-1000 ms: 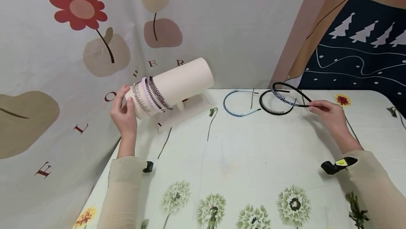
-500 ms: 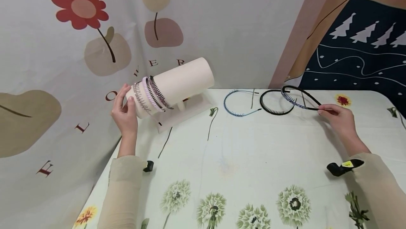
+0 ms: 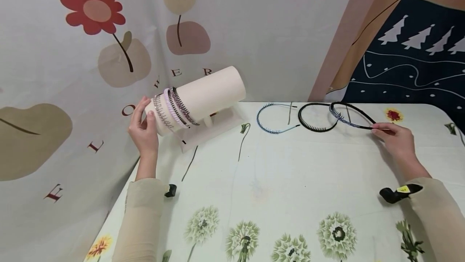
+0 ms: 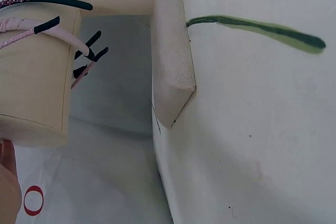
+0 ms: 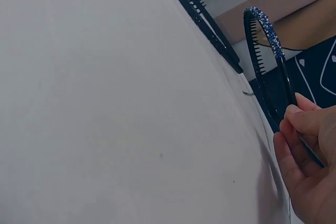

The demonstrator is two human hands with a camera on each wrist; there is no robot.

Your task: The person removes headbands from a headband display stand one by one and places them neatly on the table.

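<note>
A cream roll-shaped headband stand (image 3: 210, 90) leans at the back left, held up by a short post on a flat base (image 3: 214, 126). Lilac (image 3: 173, 106) and glittery headbands (image 3: 183, 104) sit round its left part. My left hand (image 3: 143, 133) touches the roll's left end with thumb and fingers spread. In the right wrist view, the right hand (image 5: 310, 150) pinches one end of a dark headband with blue glitter (image 5: 268, 27) and comb teeth. That headband is raised at the right, partly overlapping a black toothed headband (image 3: 315, 129) in the head view.
A thin blue toothed headband (image 3: 267, 130) lies between the stand and the black headband. All rest on a white flower-print tablecloth (image 3: 269, 189). A printed curtain (image 3: 269, 32) hangs behind the table, with a dark tree-patterned cloth (image 3: 414, 72) at the right.
The right hand has moved to the right with the blue-glitter headband, away from most of the black one. My left hand and the stand stay in place.
</note>
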